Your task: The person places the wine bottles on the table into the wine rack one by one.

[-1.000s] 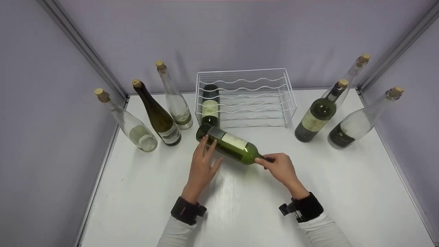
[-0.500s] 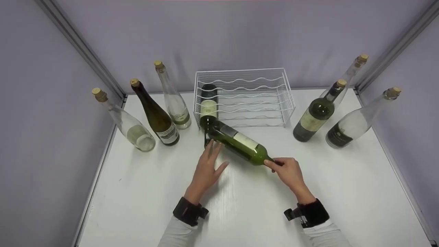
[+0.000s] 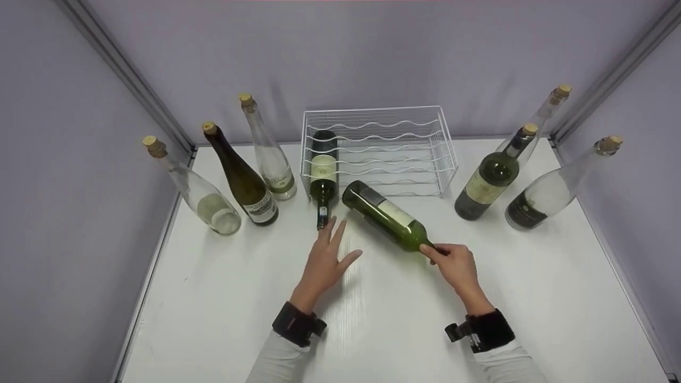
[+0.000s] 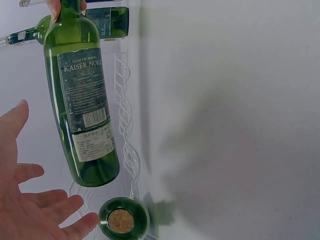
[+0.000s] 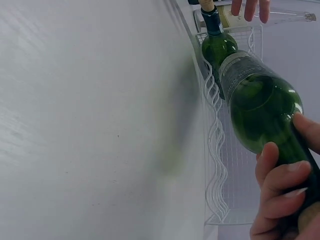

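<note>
My right hand (image 3: 452, 266) grips a green wine bottle (image 3: 388, 218) by its neck, fingers and thumb curled round it in the right wrist view. The bottle slants, its base toward the rack and its back label showing in the left wrist view (image 4: 85, 100). A second green wine bottle (image 3: 324, 175) lies in the leftmost place of the white wire rack (image 3: 372, 194), neck toward me with a cork in it. My left hand (image 3: 323, 263) is spread with straight fingers, fingertips close to that bottle's mouth, apart from the held bottle.
On the left stand clear bottles (image 3: 210, 205) (image 3: 274, 159) and a brown bottle (image 3: 247, 186), all corked. To the right stand a green bottle (image 3: 487, 183), a clear bottle with a black label (image 3: 548, 197) and another clear bottle (image 3: 542, 114) behind. Walls enclose the white table (image 3: 383, 319).
The held bottle has moved right, its base swinging away from the left hand and off the racked bottle, whose neck now shows. The left hand has shifted slightly right and its fingers have left the held bottle.
</note>
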Demonstrator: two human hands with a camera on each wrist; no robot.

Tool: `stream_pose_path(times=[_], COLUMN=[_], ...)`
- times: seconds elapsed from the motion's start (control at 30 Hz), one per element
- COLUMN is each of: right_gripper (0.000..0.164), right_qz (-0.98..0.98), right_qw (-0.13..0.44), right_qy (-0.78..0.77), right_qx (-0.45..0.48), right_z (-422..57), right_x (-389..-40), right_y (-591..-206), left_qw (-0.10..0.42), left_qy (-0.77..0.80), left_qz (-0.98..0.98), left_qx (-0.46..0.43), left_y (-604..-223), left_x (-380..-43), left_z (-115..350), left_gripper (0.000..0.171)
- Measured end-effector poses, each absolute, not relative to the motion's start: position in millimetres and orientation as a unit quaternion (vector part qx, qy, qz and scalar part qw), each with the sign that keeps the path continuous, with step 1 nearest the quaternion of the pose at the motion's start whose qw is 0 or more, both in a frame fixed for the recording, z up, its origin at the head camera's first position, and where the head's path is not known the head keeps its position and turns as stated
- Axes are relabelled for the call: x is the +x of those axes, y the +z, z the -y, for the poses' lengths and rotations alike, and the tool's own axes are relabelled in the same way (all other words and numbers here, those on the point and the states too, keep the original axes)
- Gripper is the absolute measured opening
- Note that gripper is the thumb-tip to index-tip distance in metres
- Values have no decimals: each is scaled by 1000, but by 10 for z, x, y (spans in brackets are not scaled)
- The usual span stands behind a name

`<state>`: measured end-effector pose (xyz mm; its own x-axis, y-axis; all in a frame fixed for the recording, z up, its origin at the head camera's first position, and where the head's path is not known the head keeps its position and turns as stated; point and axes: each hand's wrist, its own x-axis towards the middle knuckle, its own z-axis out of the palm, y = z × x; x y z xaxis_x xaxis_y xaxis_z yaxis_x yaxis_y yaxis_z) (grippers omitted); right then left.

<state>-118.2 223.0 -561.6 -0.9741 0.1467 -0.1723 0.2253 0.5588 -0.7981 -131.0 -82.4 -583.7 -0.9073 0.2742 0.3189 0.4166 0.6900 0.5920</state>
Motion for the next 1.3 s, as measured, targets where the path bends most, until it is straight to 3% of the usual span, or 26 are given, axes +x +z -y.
stream_pose_path(times=[0.57,1.0,1.3], right_gripper=[55,46,46], right_qz=[-867,-859,-841], right_qw=[26,-11,13], right_qy=[-474,-485,-511], right_qx=[148,162,174], right_z=[-2083,-1854,-1629], right_x=[-1320,-1484,-1627], right_y=[-5779,-5843,-5853], left_qw=[85,101,85], left_qy=[-324,-313,-316], left_qz=[925,928,931], left_qx=[-181,-174,-159], left_y=[-5810,-5811,-5795], left_x=[-1467,-1513,-1532], left_z=[730,767,765], left_gripper=[79,79,79])
